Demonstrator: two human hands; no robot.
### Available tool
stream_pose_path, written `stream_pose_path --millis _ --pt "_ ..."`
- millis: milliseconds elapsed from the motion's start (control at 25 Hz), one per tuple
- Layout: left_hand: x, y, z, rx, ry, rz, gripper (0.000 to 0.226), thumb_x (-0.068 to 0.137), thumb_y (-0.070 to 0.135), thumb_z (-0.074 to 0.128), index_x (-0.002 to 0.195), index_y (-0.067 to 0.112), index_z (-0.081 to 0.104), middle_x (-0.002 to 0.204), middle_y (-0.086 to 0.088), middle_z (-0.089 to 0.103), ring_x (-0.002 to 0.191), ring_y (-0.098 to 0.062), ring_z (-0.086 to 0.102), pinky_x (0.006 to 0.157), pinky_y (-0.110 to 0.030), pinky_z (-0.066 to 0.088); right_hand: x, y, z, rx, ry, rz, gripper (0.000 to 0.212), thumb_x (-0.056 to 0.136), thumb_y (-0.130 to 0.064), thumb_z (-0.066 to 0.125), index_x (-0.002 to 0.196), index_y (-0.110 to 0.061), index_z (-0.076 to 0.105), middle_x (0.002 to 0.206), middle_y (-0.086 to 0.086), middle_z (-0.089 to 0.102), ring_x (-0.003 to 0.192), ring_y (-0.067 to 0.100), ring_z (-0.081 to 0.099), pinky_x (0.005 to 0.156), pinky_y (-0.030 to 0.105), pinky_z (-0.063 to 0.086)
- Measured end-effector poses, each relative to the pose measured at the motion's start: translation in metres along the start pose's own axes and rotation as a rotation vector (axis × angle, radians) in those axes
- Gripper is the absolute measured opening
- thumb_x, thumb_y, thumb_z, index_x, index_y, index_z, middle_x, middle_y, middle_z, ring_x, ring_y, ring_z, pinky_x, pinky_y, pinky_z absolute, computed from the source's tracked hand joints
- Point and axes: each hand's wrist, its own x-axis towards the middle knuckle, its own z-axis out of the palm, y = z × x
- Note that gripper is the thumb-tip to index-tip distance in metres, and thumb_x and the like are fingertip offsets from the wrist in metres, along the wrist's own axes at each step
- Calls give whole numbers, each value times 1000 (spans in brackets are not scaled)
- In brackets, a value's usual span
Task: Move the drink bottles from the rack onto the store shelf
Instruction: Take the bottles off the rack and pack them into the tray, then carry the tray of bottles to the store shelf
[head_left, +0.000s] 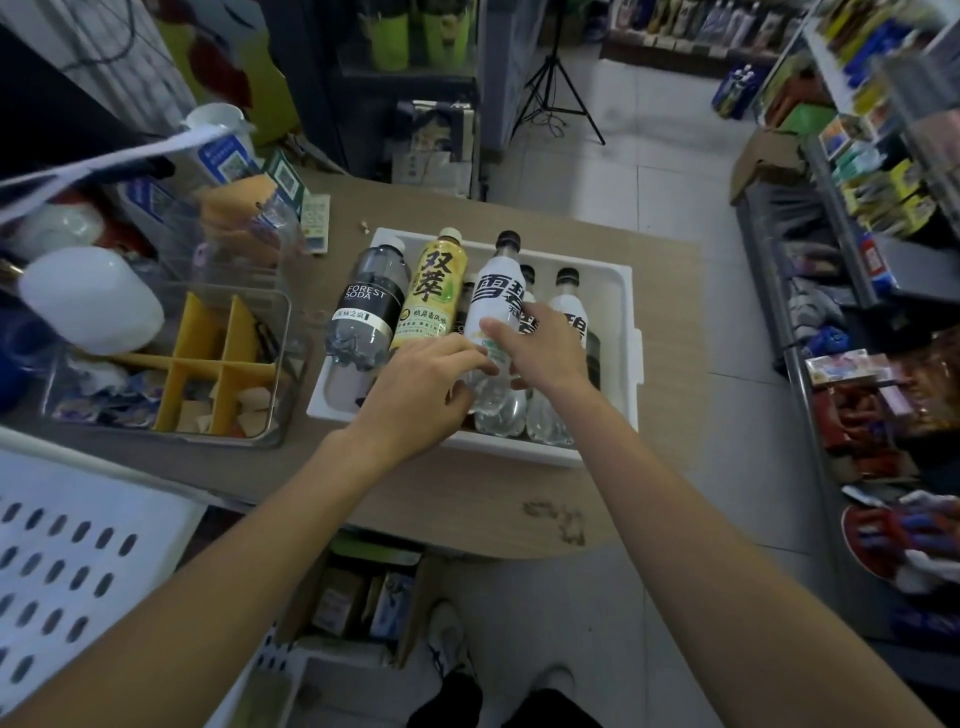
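Left grip and right grip clasp the white bottle, hiding its lower label.

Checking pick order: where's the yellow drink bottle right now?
Head view, centre: the yellow plastic drink bottle sits in the white plastic rack on the brown counter, second from left, between the dark-labelled Forest Soda bottle and the white-labelled clear bottle.

white rack, yellow bottle, black-lettered white bottle

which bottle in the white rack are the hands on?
The black-capped, white-labelled clear plastic bottle directly right of the yellow-labelled bottle: the left hand and right hand both grip its lower part.
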Motion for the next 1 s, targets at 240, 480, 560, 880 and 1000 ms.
stream_pose_path --millis 240,480,560,880,1000 --pt "-3 7 -14 -194 -163 -153 34 91 9 56 122 18 63 126 3 59 114 -12 52 98 -30 44 -2 -1 -15 291 -246 200 59 90 -31 70 141 -15 43 122 12 61 90 30 69 68 41 62" --pt "-15 13 -56 -398 -77 -526 28 97 18 51 124 20 61 112 3 63 98 -13 62 80 -30 54 -21 10 -61 494 -389 277 39 94 -31 64 123 -7 58 120 18 60 90 29 68 75 41 62" --pt "-22 8 -72 -534 -65 -713 28 100 20 47 124 14 59 109 -1 64 97 -17 62 79 -29 50 -25 14 -81 487 -402 259 39 93 -34 64 122 -8 60 116 14 62 88 28 69 68 36 60" --pt "-48 -28 -112 -790 102 -1042 41 103 41 32 128 16 54 123 -9 60 110 -27 57 97 -45 45 -11 49 -134 203 -116 176 32 98 -27 57 117 -1 59 96 10 55 77 19 51 75 38 50" --pt "-36 -51 -115 -832 78 -1046 43 103 42 30 131 18 52 132 -8 56 114 -26 55 105 -48 40 6 60 -137 161 -27 279 43 98 -33 56 131 -6 53 121 13 54 101 26 49 96 50 45"
